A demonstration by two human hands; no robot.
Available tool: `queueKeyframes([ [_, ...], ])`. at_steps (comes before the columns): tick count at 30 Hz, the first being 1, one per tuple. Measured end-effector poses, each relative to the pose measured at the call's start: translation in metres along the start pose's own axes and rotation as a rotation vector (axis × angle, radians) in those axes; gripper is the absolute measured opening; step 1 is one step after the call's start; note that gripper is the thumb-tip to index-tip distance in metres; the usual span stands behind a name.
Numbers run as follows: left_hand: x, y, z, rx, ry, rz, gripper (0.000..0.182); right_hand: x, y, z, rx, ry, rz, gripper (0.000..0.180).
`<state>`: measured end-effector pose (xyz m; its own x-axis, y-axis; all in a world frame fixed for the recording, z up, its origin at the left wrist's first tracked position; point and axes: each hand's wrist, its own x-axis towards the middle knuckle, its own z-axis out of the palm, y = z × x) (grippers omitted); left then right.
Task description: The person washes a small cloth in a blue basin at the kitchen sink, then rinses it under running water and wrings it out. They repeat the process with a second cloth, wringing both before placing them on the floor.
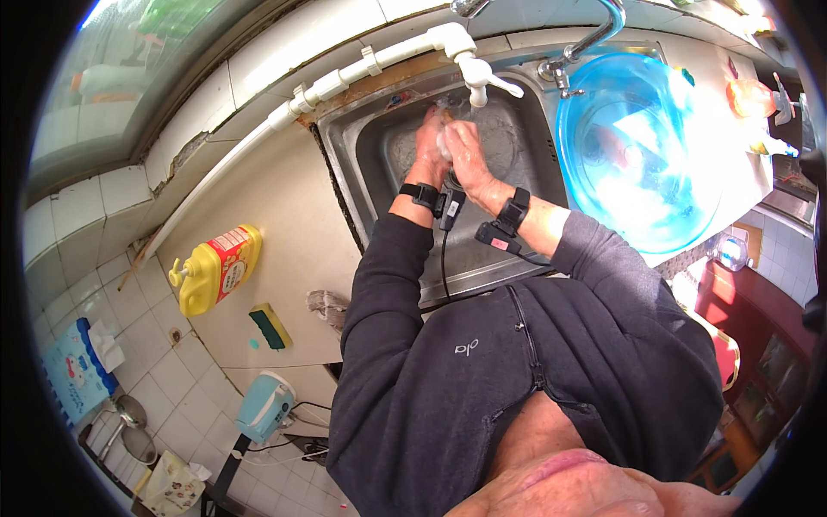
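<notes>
My left hand (430, 145) and my right hand (462, 147) are together, wet, over a stainless steel sink (387, 187). Something whitish shows between them; whether it is lather or a small object I cannot tell. Water splashes by the fingertips of my left hand. A white plastic tap (479, 81) on a white pipe (336, 84) is just beyond and to the right of my hands. Both wrists wear black straps with small cabled devices. The palms and some fingers are hidden.
A translucent blue basin (575, 148) stands right of the sink, below a chrome faucet (597, 39). On the left counter are a yellow detergent bottle (219, 268), a yellow-green sponge (271, 326) and a crumpled cloth (327, 310). A light-blue appliance (265, 406) is lower left.
</notes>
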<state>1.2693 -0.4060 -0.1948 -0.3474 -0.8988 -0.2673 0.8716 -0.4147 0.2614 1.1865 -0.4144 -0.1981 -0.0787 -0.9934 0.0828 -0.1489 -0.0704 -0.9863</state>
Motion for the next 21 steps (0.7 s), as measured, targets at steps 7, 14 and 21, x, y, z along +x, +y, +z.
queueKeyframes([
  [7, -0.024, -0.015, 0.021, 1.028, 0.129, 0.278, 0.049, 0.018, -0.004, -0.024, 0.742, 0.046, 0.891, 0.026],
  [14, -0.019, 0.015, 0.032, 1.966, -0.164, 0.848, 0.031, 0.016, -0.021, -0.030, 0.952, 0.043, 1.093, 0.030],
  [21, 0.006, -0.022, 0.018, 1.563, 0.250, 0.833, 0.019, 0.016, -0.019, -0.021, 0.525, 0.057, 0.868, 0.018],
])
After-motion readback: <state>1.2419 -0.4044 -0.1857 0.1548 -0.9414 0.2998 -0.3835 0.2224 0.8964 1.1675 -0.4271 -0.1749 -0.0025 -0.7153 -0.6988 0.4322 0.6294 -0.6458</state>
